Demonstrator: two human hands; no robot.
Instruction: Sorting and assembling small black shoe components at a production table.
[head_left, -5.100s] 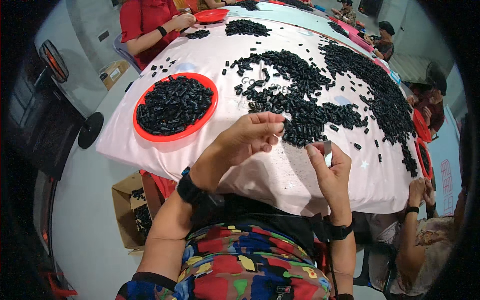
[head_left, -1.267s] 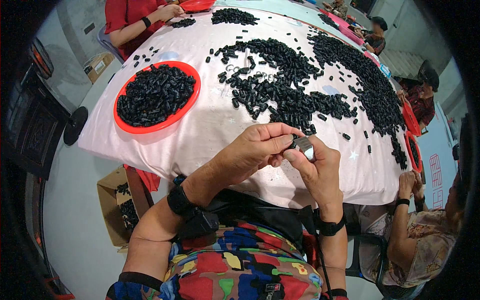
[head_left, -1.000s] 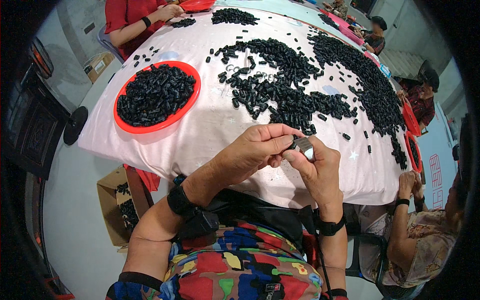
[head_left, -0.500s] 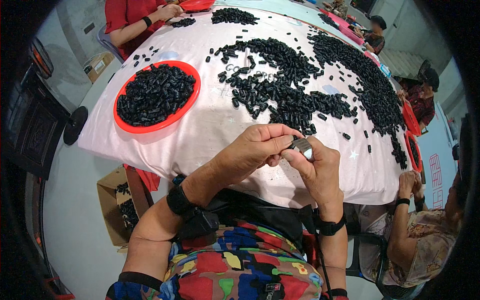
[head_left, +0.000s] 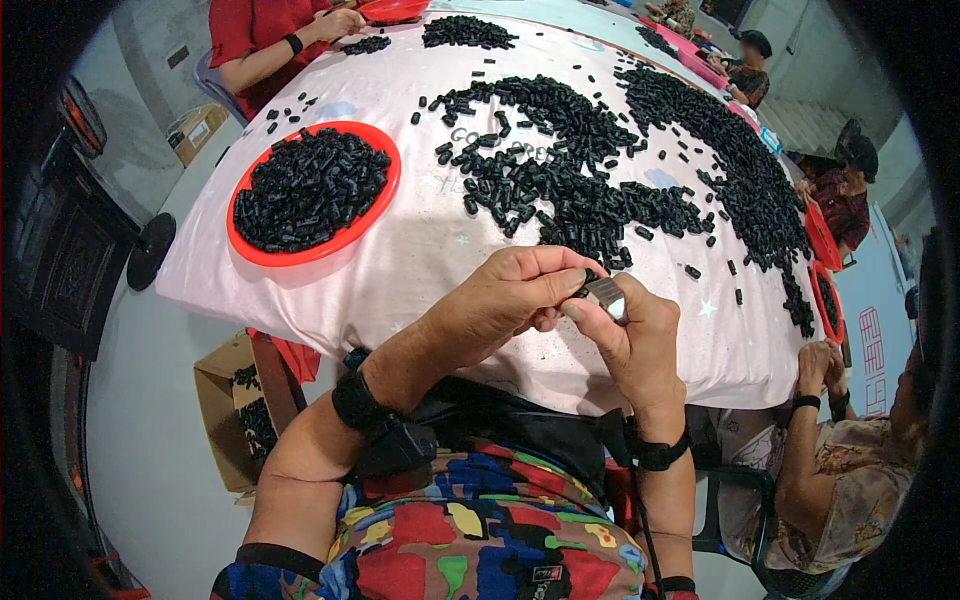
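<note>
My left hand is closed in a pinch on a small black plastic piece, mostly covered by the fingertips. Against it, my right hand grips a small flat silver-grey metal piece between thumb and curled fingers; its exact kind does not show. Both hands meet above the near edge of the table, just in front of a heap of black plastic pieces. To the left stands a round red basin full of similar black pieces.
A pale pink cloth covers the table. More black pieces spread along its right side. Co-workers sit around it, one close on my right. An open cardboard box stands on the floor at left, beside a dark round stand base.
Almost nothing differs. My fingers have shifted very slightly around the metal piece, and both hands stay in the same place.
</note>
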